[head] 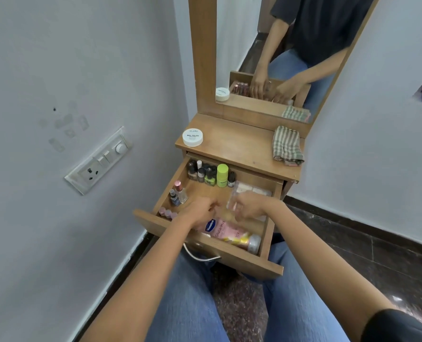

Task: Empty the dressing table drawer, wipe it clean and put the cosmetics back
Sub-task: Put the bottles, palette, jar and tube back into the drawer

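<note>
2 bare forearms reach forward and down from the bottom of the view, converging until the hands sit near each other. The left hand is knuckles-up with its fingers curled under; motion blur hides whether it holds anything. The right hand is also knuckles-up, its fingers curled round a clear case. A dark short sleeve covers the right upper arm.
</note>
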A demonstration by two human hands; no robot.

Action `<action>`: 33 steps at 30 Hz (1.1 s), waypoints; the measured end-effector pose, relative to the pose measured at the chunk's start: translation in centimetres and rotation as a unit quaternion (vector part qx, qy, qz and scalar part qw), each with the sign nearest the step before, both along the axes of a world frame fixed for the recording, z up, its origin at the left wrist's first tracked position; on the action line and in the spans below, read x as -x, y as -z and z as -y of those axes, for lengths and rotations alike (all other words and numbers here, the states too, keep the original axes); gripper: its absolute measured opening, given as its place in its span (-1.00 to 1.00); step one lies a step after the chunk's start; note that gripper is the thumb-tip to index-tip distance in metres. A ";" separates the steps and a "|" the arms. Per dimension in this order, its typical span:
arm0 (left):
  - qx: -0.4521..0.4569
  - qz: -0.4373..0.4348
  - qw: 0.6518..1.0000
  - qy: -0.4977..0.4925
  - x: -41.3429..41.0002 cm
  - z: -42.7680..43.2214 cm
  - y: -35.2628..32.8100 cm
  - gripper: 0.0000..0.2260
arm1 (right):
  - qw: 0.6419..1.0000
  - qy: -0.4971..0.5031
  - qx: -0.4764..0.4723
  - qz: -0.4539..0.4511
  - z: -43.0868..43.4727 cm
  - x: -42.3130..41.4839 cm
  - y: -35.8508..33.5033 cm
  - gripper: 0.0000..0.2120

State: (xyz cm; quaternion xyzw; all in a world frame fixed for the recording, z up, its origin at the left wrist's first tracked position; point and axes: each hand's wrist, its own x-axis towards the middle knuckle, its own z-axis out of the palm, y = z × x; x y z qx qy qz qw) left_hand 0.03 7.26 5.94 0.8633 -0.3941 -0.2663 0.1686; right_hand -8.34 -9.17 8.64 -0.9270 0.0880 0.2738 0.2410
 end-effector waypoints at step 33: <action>0.255 -0.055 0.932 -0.252 -0.9 -3.1 -0.4 -0.81 | 0.924 0.180 -0.032 0.336 -1.9 -13.7 -1.9 -0.46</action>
